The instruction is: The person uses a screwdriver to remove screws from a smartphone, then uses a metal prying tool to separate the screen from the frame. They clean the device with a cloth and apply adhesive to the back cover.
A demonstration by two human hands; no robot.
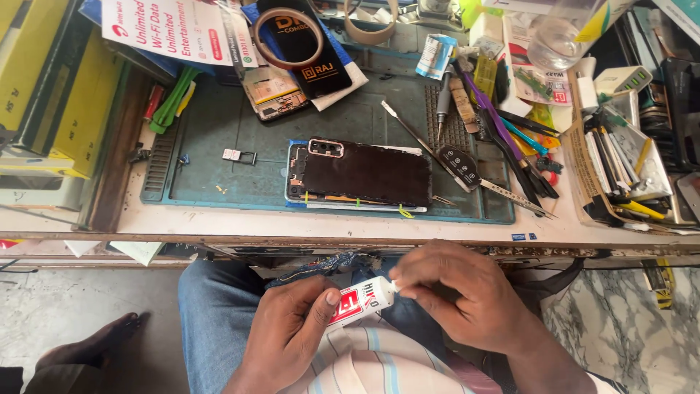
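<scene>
Over my lap, below the bench edge, my left hand (292, 328) grips a small white glue tube with a red label (359, 303). My right hand (456, 295) pinches the tube's tip; whether a cap sits there is hidden by the fingers. On the teal work mat (219, 171) above lies an opened phone (361, 175), its dark inner panel up and camera cutout at the top left. A small SIM tray (239, 155) rests on the mat left of the phone.
Tape rolls (288, 36), a bare phone frame (273, 93), tweezers and a metal pry tool (415, 135) lie at the back. Screwdrivers, brushes and pens crowd the right side (525, 146). Yellow boxes (44, 87) stack at left. A bare foot (95, 343) rests on the floor.
</scene>
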